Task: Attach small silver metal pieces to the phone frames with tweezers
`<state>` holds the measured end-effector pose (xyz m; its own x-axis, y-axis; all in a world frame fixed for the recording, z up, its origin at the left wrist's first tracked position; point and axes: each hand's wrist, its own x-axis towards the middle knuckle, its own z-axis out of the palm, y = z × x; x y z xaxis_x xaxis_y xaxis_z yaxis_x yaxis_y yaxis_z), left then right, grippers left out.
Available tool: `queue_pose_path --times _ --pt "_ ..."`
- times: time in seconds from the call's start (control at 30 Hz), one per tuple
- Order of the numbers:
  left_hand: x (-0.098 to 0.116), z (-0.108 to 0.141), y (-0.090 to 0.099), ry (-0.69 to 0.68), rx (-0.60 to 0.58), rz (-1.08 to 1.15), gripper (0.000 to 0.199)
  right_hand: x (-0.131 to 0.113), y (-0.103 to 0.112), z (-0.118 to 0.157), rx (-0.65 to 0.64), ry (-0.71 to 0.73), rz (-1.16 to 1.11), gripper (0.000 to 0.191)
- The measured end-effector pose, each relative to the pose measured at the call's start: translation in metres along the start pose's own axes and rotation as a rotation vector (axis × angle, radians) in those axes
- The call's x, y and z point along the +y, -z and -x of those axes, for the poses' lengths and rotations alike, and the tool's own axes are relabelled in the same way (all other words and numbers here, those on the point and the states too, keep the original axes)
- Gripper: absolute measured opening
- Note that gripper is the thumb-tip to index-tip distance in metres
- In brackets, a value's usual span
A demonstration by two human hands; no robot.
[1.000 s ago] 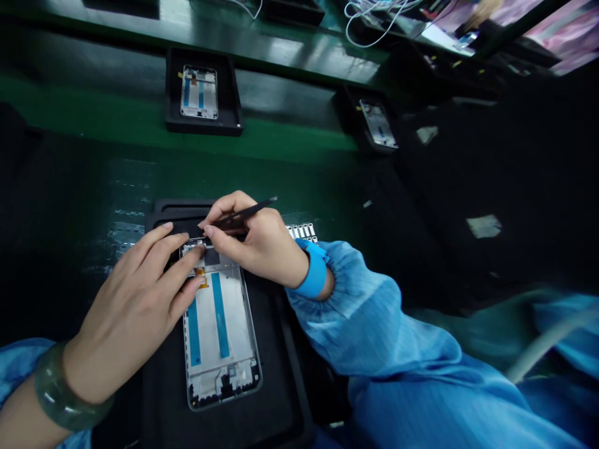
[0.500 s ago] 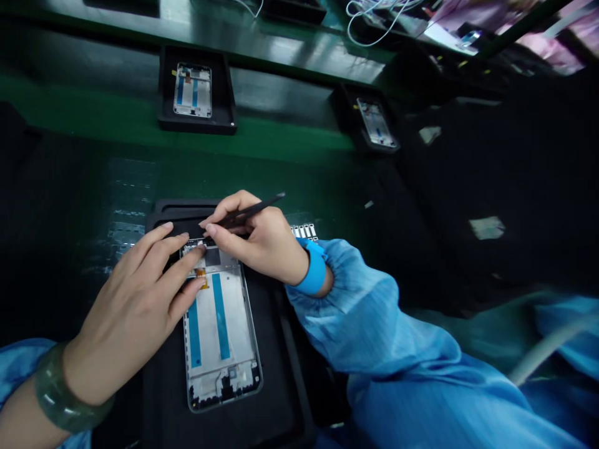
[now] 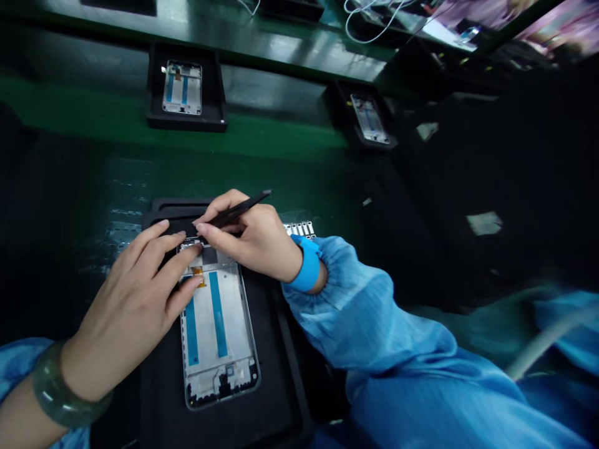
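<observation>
An open phone frame [image 3: 234,330] with two blue strips and an orange flex cable [image 3: 198,274] lies on a black tray [image 3: 276,386]. Across its upper left part rests my left hand [image 3: 135,305], fingers spread, the fingertips touching the frame's top end. My right hand [image 3: 253,234] pinches black tweezers [image 3: 243,207] like a pen, above the frame's top edge. The tweezers' tips are hidden behind my fingers. Small silver parts in a row [image 3: 302,228] show behind my right wrist.
Farther back on the green surface stand two black trays, each with a phone frame: one at the left [image 3: 183,87], one at the right [image 3: 369,118]. White cables [image 3: 374,31] lie at the top. Dark covered bulk [image 3: 468,187] fills the right side. Pink clothing shows at the top right.
The view has shifted slightly, so most things sit a little further left. Both hands keep nearly the same pose at the phone frame's top end, with the tweezers still held.
</observation>
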<state>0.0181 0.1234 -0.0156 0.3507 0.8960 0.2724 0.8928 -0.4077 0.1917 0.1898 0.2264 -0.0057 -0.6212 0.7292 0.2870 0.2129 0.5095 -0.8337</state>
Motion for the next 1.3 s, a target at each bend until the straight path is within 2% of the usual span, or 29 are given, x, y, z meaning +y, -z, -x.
queue_pose_path --times 0.1,0.27,0.5,0.73,1.03,1.3 --pt "0.0008 -0.0006 -0.0001 0.003 0.003 0.006 0.035 0.0007 -0.0006 -0.0004 0.003 -0.004 -0.03 0.008" --pt "0.0013 -0.0007 -0.0009 0.008 0.004 0.002 0.035 -0.0032 -0.0015 -0.0004 -0.022 0.058 0.046 0.008" --pt "0.0016 0.0001 0.0004 0.018 0.003 0.013 0.034 -0.0005 0.0002 0.0038 0.11 0.157 0.075 0.009" --pt "0.0055 -0.002 0.0034 0.03 0.014 0.024 0.033 0.0037 0.0009 0.003 0.083 0.272 0.099 0.009" --pt "0.0031 -0.0009 0.0014 0.021 0.013 0.017 0.034 0.0039 0.0001 0.002 0.053 0.286 0.093 0.013" --pt "0.0015 0.0003 0.0004 0.017 0.01 0.017 0.034 0.0027 0.0001 0.0035 0.127 0.255 0.062 0.014"
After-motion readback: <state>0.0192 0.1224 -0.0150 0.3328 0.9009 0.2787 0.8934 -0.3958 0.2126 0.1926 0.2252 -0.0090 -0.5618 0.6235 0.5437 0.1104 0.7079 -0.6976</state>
